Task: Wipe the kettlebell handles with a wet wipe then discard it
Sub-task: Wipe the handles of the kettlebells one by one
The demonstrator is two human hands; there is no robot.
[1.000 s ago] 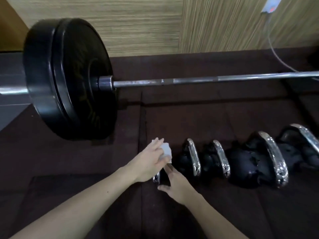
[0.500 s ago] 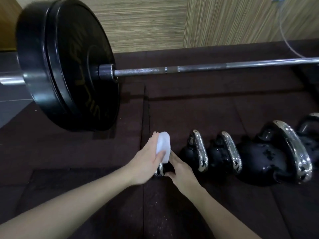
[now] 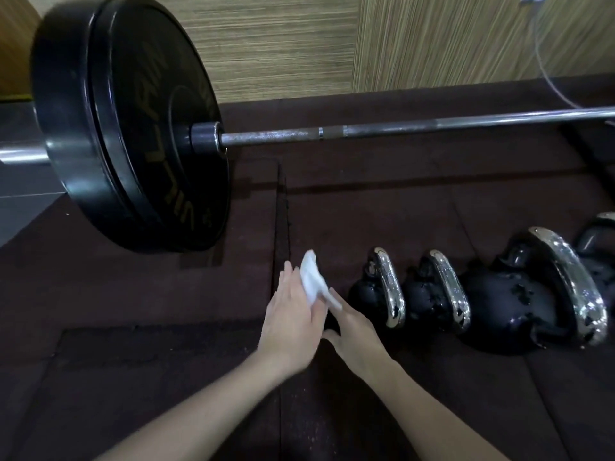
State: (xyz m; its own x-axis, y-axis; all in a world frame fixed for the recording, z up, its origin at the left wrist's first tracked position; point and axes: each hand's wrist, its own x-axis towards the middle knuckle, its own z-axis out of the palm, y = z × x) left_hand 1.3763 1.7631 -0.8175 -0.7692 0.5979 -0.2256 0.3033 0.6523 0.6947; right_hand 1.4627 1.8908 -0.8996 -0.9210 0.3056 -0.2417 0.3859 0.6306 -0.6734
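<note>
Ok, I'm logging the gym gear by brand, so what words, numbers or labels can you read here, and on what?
Bumper plate: yellow lettering on its face, too slanted and blurred to read for sure.
Same plate, near the lower rim: a small yellow mark, maybe a number, unreadable.
Kettlebells, barbell shaft, wet wipe: no text shows.
</note>
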